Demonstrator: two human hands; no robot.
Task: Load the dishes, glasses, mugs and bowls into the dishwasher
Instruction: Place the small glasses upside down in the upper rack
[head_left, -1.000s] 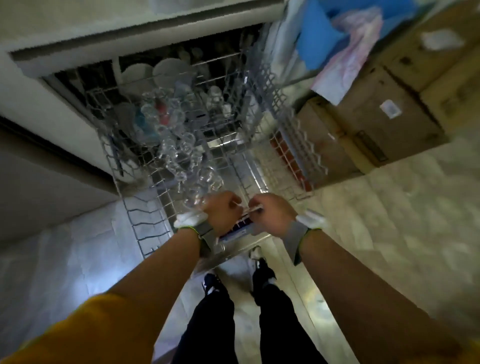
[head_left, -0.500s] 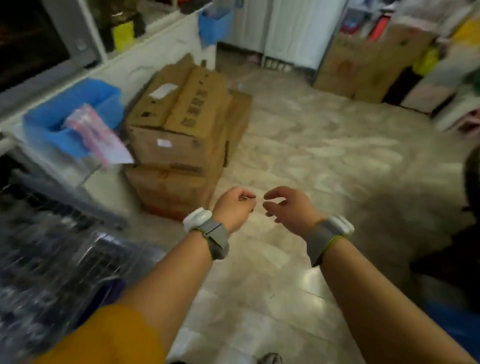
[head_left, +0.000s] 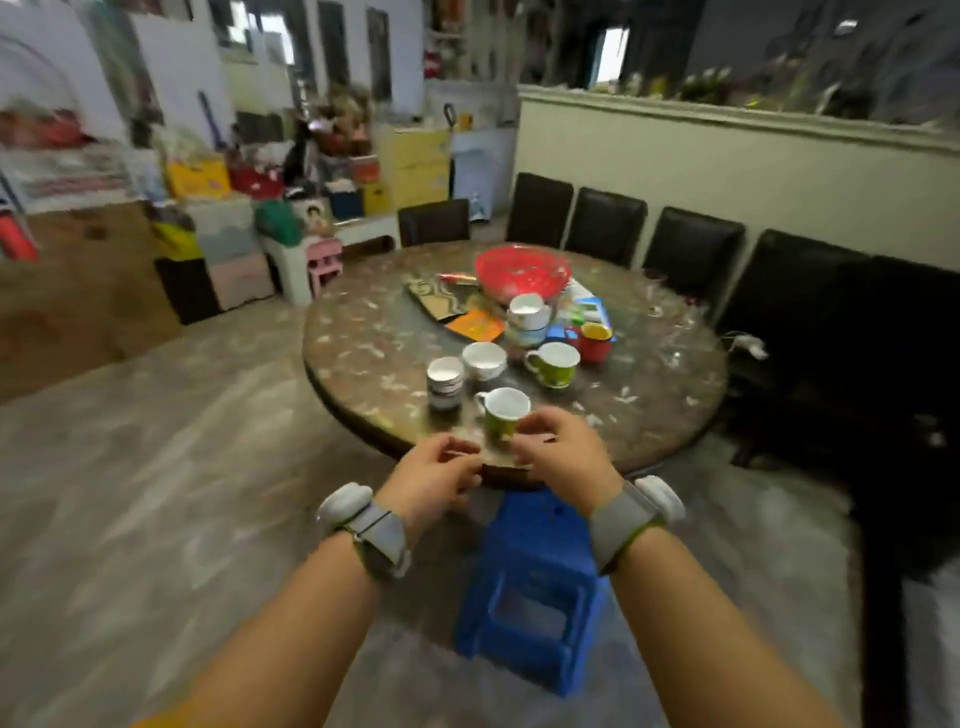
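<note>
Marbled brown stone, speckled white, forms the round table (head_left: 363, 332) ahead of both hands. No lettering or brand is readable anywhere; the picture is smeared. Left hand (head_left: 434, 480) and right hand (head_left: 563, 449) hang side by side in the air before the near table rim, fingers loosely curled, nothing in either. Just beyond the right hand's fingertips stands a green mug (head_left: 503, 413), white inside, handle pointing left. Farther off: a stack of small bowls (head_left: 444, 383), a white cup (head_left: 484, 361), a second green mug (head_left: 553, 365), a red mug (head_left: 595, 340), a stack of white cups (head_left: 529, 317), a red basin (head_left: 522, 273). Below the hands sits a blue plastic stool (head_left: 530, 587) on pale tiled floor. Dark chairs (head_left: 605, 226) line the far side against a cream half-wall; boxes and clutter fill the room to the left.
</note>
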